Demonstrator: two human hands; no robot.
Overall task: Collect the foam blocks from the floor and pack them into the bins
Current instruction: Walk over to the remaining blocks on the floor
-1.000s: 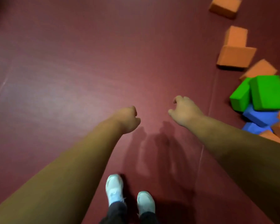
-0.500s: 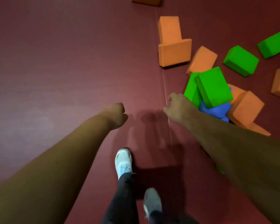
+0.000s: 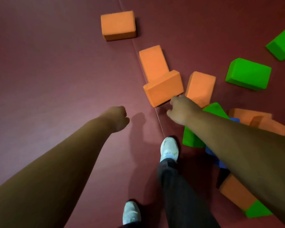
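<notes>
Foam blocks, orange, green and blue, lie scattered over the maroon floor from 12 o'clock round to 5 o'clock; none is picked up, and no bin is in view, so the packing seems barely begun. At 9 o'clock of centre, the left hand is curled into a fist, holding nothing. A lone orange block sits at 12 o'clock. Just right of centre, the right hand, fingers half curled and empty, reaches the lower corner of the nearest orange block; whether they touch is unclear. Green blocks lie at 2 o'clock.
</notes>
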